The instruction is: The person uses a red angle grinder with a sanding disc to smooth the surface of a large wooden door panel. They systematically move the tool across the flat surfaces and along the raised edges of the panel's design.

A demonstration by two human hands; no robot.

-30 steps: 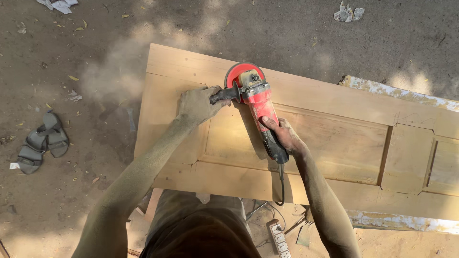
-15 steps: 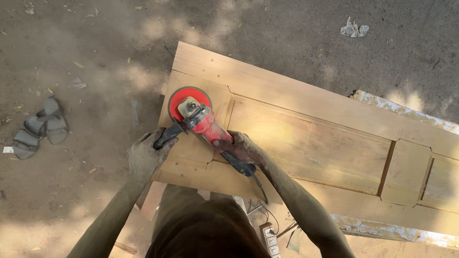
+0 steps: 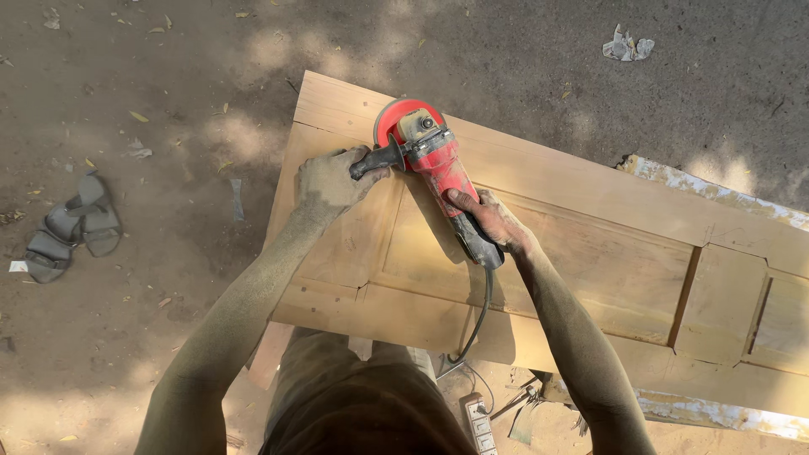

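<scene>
Head view: a person is working over a wooden door panel [image 3: 590, 253].
Left hand [image 3: 327, 181]: gripping the grinder's black side handle [image 3: 377, 159].
Right hand [image 3: 489, 221]: wrapping the red angle grinder [image 3: 438, 164] body.
Disc: apparently resting on the panel's top-left corner.
Ground: sandals [image 3: 72, 227] lying well apart.

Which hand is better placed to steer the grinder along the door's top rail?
Probably the left hand: it grips the side handle beside the disc on the grinder; the right hand holds the rear body.

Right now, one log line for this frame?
left hand: grips side handle | right hand: holds red angle grinder body | disc on wooden door panel
</scene>
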